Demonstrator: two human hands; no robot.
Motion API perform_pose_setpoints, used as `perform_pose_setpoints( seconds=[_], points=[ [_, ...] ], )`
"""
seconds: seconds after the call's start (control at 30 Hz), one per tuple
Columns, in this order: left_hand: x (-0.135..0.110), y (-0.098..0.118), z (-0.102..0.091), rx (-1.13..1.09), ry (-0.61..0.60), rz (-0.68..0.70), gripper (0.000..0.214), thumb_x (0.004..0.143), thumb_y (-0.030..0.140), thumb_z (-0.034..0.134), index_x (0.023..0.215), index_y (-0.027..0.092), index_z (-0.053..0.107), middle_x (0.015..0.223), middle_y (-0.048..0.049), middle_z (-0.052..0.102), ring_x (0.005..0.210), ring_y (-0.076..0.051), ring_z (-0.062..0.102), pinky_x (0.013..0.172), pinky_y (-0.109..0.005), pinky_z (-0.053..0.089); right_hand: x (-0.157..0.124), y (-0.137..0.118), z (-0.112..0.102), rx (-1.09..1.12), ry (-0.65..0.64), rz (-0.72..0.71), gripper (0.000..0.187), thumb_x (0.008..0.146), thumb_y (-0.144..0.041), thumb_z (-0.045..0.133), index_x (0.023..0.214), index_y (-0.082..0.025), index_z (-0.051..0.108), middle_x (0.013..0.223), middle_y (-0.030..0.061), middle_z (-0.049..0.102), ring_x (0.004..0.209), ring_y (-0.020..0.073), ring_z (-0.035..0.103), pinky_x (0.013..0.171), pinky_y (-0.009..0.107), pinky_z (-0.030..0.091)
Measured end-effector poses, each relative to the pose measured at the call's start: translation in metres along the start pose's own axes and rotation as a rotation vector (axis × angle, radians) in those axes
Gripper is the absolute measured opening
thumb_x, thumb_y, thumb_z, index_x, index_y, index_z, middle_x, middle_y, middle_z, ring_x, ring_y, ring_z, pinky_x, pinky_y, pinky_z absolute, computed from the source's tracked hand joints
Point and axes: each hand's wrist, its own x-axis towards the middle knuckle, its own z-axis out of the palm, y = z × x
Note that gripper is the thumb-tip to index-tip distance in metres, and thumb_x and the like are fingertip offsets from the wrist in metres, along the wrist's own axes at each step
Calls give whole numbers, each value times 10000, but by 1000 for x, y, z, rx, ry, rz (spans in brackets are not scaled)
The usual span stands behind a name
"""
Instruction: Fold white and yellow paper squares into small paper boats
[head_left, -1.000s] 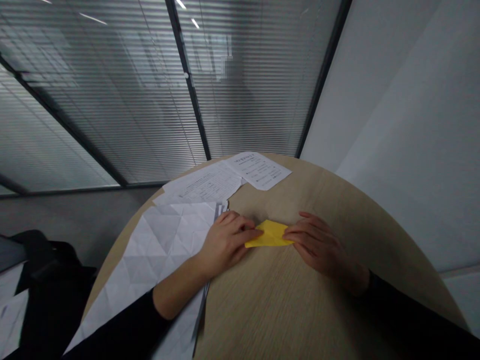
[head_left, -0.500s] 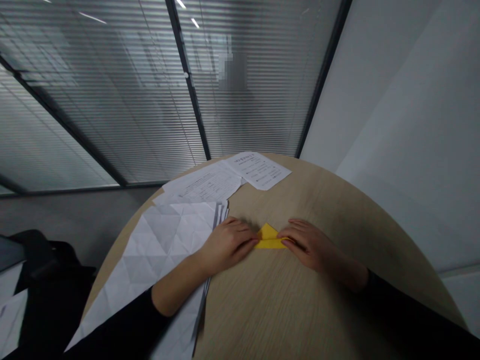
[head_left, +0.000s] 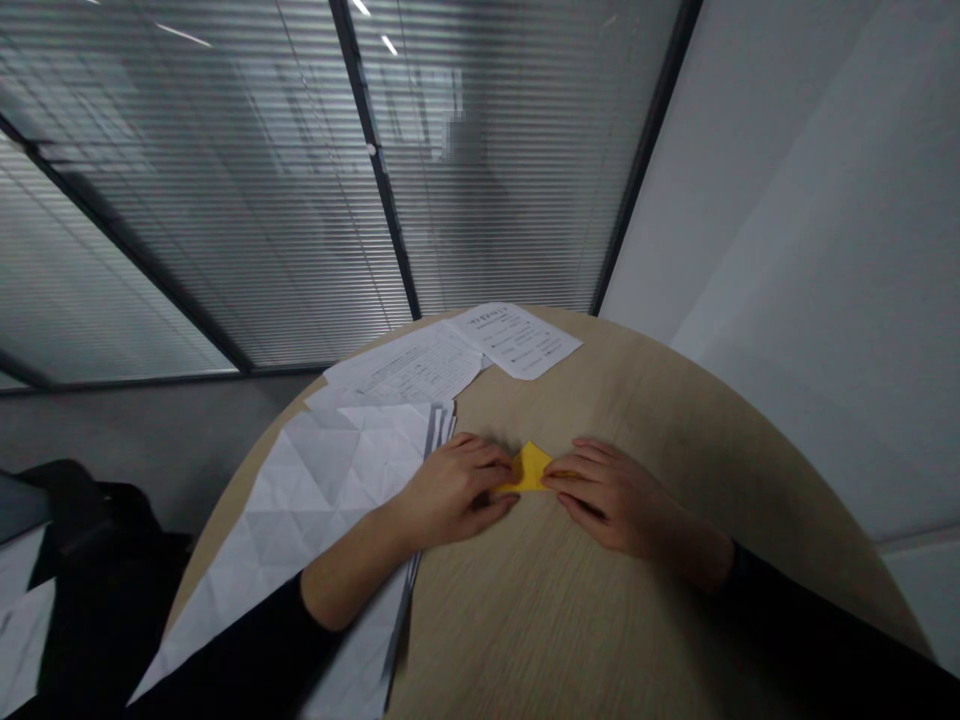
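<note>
A small piece of folded yellow paper [head_left: 529,468], roughly triangular, lies on the round light-wood table [head_left: 675,450]. My left hand [head_left: 454,490] presses its left corner with the fingertips. My right hand [head_left: 611,495] comes in from the other side, its fingers lying on the right end of the paper. Both hands rest on the tabletop, and their fingers hide part of the yellow fold. A large white sheet with creased triangles [head_left: 322,500] lies under my left forearm.
Two printed paper sheets [head_left: 517,340] lie at the table's far edge. A black bag [head_left: 75,520] sits on the floor side at left. Glass partitions with blinds [head_left: 225,200] stand behind the table, and a white wall [head_left: 787,200] rises at right.
The yellow paper has gone from a long flat strip to a smaller, narrower triangular shape. My hands have drawn closer together around it.
</note>
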Motion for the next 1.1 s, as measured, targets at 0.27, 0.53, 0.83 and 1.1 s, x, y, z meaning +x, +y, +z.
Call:
perform_pose_setpoints(
  seconds=[0.27,0.53,0.83,1.1],
  points=[
    [0,-4,1,188,-8,67,267,1216,283,550,1144,188,789,1064,-73,812,947,-243,748,917,-412,556,-1,9,-2,-80,4,-10,229,1102,-106,641,1227,-218,796,1139,78,863,1037,255,811,1169,548,632],
    [1,0,-1,229,-10,7,240,1090,190,587,1256,180,760,1051,-79,803,955,-264,750,944,-441,557,-5,12,3,-90,14,14,435,1017,-38,639,1384,-233,767,1239,93,865,1123,285,814,1154,571,649],
    [2,2,-3,246,2,-122,161,1090,272,614,1001,210,733,962,-59,767,926,-256,742,934,-446,532,-3,13,3,-123,102,59,213,1083,-77,647,1173,-237,754,1050,60,845,947,251,800,1114,537,643],
    [-1,0,1,204,53,-270,259,1112,465,689,1092,213,747,1022,-68,790,955,-273,754,929,-460,544,-2,11,1,-152,180,60,200,1082,-70,650,1148,-241,731,1049,61,844,945,252,777,1016,479,651]
  ],
)
